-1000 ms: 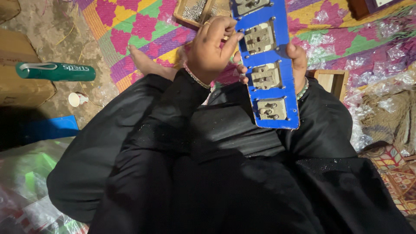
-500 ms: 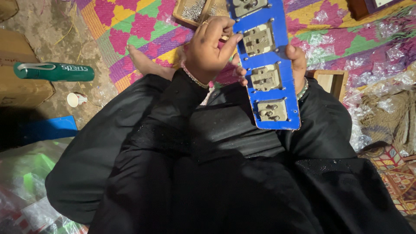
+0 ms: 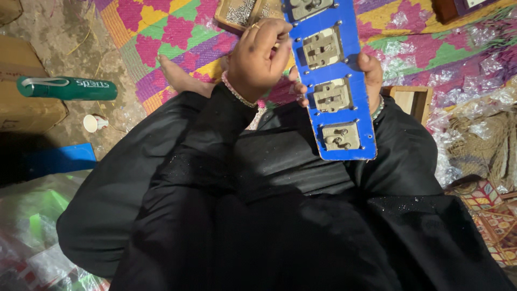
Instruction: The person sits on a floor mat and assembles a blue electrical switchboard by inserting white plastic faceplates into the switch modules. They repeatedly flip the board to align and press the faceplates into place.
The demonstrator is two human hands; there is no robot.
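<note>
1. The blue board [image 3: 344, 86] with its metal latch plates is held upright over the lap, in front of the patterned mat [image 3: 161, 37]
2. Right hand [image 3: 371, 81] grips its far edge from behind; left hand [image 3: 258, 59] has fingers curled, pinching at the near edge beside a plate
</note>
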